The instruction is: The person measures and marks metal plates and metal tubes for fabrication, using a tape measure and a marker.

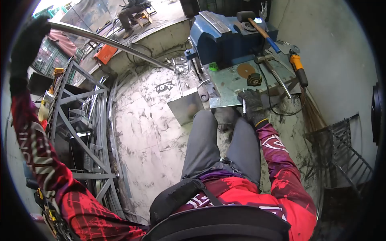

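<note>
At the upper left my left hand (30, 44), in a dark glove, is wrapped round the end of a long metal tube (108, 42). The tube slants down toward the floor beside the bench. A square metal plate (185, 108) with a thin upright rod stands below its far end. My right hand (253, 105), in a grey glove, is closed round a slim metal tool (244, 105) at the front edge of the green bench top (225, 86). Just beyond that hand lie a tape measure (254, 79) and a brown disc (245, 70).
A blue vise (213, 38) carries a hammer (261, 32). An orange power tool (298, 68) and a clamp (275, 74) lie at the bench's right. Metal frames (82, 120) stand at left, a rack (345, 144) at right. Another person (130, 16) sits far off.
</note>
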Demonstrator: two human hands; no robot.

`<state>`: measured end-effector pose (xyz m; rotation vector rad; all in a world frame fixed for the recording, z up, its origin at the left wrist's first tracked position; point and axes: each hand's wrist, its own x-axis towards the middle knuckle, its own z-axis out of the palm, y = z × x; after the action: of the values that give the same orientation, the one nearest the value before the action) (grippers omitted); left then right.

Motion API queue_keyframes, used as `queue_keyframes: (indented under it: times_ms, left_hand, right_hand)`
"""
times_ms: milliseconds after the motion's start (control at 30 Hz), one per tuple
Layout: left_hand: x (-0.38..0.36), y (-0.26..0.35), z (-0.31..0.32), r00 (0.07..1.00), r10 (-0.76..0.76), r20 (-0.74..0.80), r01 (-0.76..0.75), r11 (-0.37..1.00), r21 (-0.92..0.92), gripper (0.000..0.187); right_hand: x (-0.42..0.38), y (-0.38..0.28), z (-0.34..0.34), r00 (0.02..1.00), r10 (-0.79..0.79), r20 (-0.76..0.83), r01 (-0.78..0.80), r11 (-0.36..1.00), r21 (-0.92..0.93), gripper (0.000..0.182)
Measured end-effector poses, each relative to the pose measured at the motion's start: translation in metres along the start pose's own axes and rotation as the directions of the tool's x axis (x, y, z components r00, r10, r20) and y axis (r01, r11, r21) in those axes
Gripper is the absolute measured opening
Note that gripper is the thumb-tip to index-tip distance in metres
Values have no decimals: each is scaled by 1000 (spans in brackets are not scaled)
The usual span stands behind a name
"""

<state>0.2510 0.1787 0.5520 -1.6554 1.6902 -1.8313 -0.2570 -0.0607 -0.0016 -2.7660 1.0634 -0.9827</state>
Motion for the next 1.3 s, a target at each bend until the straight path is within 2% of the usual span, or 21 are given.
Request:
queue_keyframes:
  times_ms: [67, 100, 133, 300, 400, 433, 467, 600, 700, 833, 867, 900, 967, 1000, 1067, 1100, 1133, 1200, 1233, 1267, 1300]
  left_hand:
    - [12, -2, -29, 998, -33, -48, 32, 999, -15, 28]
    - [21, 4, -39, 995, -51, -80, 47, 998, -42, 28]
    - [27, 3, -47, 994, -73, -85, 68, 996, -65, 28]
    - [54, 42, -62, 973, -181, -141, 140, 956, -259, 27]
    - [67, 71, -55, 958, -243, -151, 165, 901, -402, 26]
    - [71, 83, -50, 952, -268, -147, 177, 875, -450, 26]
    - [74, 92, -47, 944, -294, -150, 184, 846, -500, 26]
    - [88, 147, -23, 900, -420, -115, 215, 659, -720, 26]
    - [80, 203, -7, 851, -525, -11, 234, 399, -887, 25]
    - [36, 319, 42, 750, -593, 293, 232, -178, -956, 25]
    - [11, 353, 57, 738, -575, 353, 260, -239, -935, 25]
    - [-13, 383, 74, 752, -564, 341, 313, -149, -938, 25]
    - [-64, 458, 85, 716, -496, 491, 393, -294, -871, 24]
    - [-72, 485, 69, 494, -153, 856, 201, -938, -283, 25]
    - [-96, 532, 77, 467, -75, 881, 177, -968, -176, 18]
    - [-102, 542, 79, 424, -6, 906, 192, -977, -96, 18]
    - [-103, 545, 81, 381, 66, 922, 257, -966, -37, 16]
    - [-108, 551, 83, 399, 63, 915, 341, -936, -85, 13]
    - [-108, 553, 86, 377, 31, 926, 429, -891, -145, 11]
    - [-113, 556, 96, 426, 49, 904, 398, -907, -138, 12]
    - [-118, 559, 106, 473, 67, 879, 367, -922, -127, 13]
  right_hand:
    - [3, -12, -10, 992, 125, 1, -122, 964, 235, 48]
    - [7, -28, -5, 964, 113, -240, -39, 956, 291, 47]
    - [12, -43, 0, 953, 255, -165, -127, 827, 547, 46]
    - [81, -163, 9, 937, 40, -346, 264, 568, 780, 59]
    - [110, -188, 30, 944, -90, -318, 330, 262, 907, 57]
    - [108, -191, 18, 989, -140, -41, 42, 7, 999, 50]
    - [104, -195, 6, 943, -254, 214, -273, -226, 935, 44]
    - [83, -210, -13, 952, -112, 284, -305, -387, 870, 31]
    - [77, -216, -17, 944, -1, 330, -309, -353, 883, 28]
    - [78, -213, -10, 868, 46, 495, -441, -387, 810, 29]
    - [71, -216, -14, 837, 43, 545, -490, -383, 783, 28]
    - [67, -219, -10, 808, 46, 587, -509, -446, 736, 26]
    - [59, -213, -5, 760, 65, 647, -566, -424, 707, 20]
    - [55, -210, -5, 708, 101, 699, -595, -448, 667, 19]
    - [47, -203, 11, 609, 135, 782, -688, -400, 605, 17]
    - [35, -200, 28, 614, 76, 786, -642, -532, 552, 15]
    - [30, -197, 37, 606, 70, 792, -652, -527, 545, 15]
    - [8, -196, 51, 715, 306, 629, -616, -151, 773, 14]
    - [-6, -188, 56, 901, 333, 280, -408, 423, 809, 18]
    - [-15, -198, 36, 872, 430, 233, -345, 205, 916, 20]
    - [-32, -195, 30, 859, 437, 267, -368, 164, 915, 22]
